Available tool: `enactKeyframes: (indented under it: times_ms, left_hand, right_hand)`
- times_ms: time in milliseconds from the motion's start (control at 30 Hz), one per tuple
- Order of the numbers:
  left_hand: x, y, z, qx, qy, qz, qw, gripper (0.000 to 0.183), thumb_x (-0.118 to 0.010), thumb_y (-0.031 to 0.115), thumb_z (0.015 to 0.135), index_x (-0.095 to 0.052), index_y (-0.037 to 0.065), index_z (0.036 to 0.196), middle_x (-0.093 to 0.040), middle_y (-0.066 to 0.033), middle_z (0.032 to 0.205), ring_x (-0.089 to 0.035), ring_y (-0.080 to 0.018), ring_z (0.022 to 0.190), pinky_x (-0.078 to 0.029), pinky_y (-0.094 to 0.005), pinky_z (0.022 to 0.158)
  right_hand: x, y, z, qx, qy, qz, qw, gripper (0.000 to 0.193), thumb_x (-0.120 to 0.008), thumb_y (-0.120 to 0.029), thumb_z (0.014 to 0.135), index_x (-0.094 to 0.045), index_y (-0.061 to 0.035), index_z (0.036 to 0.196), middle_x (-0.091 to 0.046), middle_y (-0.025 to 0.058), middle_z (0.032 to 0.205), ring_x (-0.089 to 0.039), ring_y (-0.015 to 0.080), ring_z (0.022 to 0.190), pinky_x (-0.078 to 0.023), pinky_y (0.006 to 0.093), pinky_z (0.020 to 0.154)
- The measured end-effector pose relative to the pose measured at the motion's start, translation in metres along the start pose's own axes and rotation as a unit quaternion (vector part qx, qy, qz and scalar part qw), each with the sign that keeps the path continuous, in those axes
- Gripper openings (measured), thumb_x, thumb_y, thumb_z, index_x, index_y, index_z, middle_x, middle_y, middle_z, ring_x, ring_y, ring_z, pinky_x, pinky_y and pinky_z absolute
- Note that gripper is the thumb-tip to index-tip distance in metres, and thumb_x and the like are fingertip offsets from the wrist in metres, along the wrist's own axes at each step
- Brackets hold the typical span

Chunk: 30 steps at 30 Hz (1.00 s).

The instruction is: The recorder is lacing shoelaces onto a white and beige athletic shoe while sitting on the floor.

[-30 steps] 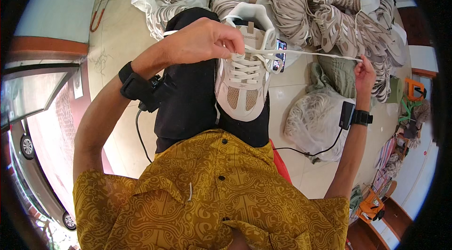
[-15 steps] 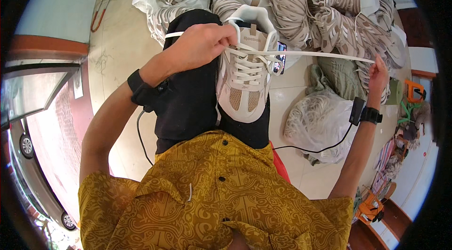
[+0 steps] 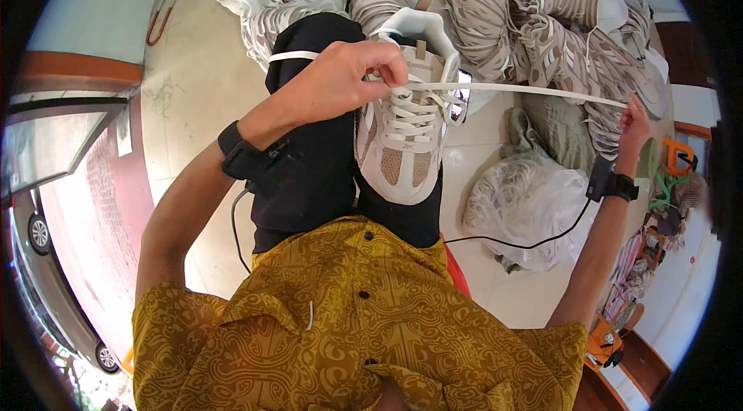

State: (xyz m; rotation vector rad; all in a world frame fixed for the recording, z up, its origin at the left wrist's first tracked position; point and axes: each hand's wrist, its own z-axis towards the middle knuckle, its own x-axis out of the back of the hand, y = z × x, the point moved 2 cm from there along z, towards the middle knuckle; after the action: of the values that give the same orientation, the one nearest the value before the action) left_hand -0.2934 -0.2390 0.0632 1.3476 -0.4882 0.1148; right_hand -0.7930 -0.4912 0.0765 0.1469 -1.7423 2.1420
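A beige and white sneaker [image 3: 398, 163] rests on my thigh, toe toward me, its tongue and collar at the far end. Off-white lacing crosses its front. My left hand [image 3: 352, 77] is closed in a pinch at the upper eyelets, on the near end of a shoelace [image 3: 534, 91]. That lace runs taut to the right, where my right hand [image 3: 635, 125] pinches its other end, out beyond the sneaker. A second pale lace end shows across the black trouser leg beside my left wrist. Exactly how the fingertips sit on the lace is partly hidden.
Stacked beige shoe uppers [image 3: 573, 39] lie on the floor at the far right, more on plastic at the far middle. A clear bag [image 3: 526, 210] of pale pieces sits right of my legs, near a green upper [image 3: 561, 125]. A phone [image 3: 462, 97] stands behind the sneaker.
My left hand has shifted slightly right over the sneaker's upper eyelets. My right hand has moved a little farther right and down, keeping the lace taut.
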Motion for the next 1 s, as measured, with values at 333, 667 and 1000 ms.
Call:
enactKeyframes:
  times_ms: [333,667,1000]
  left_hand:
    - [0.007,-0.005,-0.005,0.061,0.025,-0.078,0.995,0.007,-0.058,0.002,0.079,-0.056,0.002,0.085,-0.056,-0.0001,0.082,-0.054,-0.0071,0.077,-0.044,-0.0224,0.073]
    - [0.007,-0.003,-0.023,0.121,0.047,-0.037,0.991,0.012,-0.058,0.006,0.082,-0.059,0.001,0.093,-0.058,-0.0001,0.078,-0.052,-0.0055,0.073,-0.043,-0.0203,0.068]
    - [0.005,-0.008,-0.035,0.084,0.088,0.078,0.989,0.009,-0.057,0.006,0.082,-0.059,0.001,0.089,-0.059,-0.0043,0.076,-0.053,-0.0089,0.068,-0.044,-0.0238,0.062]
  right_hand:
    - [-0.105,-0.021,-0.058,0.119,-0.17,-0.306,0.929,0.036,-0.062,-0.02,0.076,-0.061,-0.0034,0.109,-0.059,0.0012,0.085,-0.054,0.0088,0.075,-0.042,0.0226,0.067]
    - [-0.252,-0.153,-0.219,0.115,-0.476,-0.029,0.871,0.033,-0.067,-0.006,0.065,-0.064,-0.0044,0.097,-0.062,0.0011,0.082,-0.056,0.0093,0.07,-0.044,0.0231,0.06]
    - [-0.285,-0.149,-0.263,0.36,-0.395,-0.091,0.84,0.032,-0.063,-0.007,0.064,-0.06,-0.0102,0.095,-0.059,0.0042,0.068,-0.058,0.023,0.064,-0.045,0.0344,0.054]
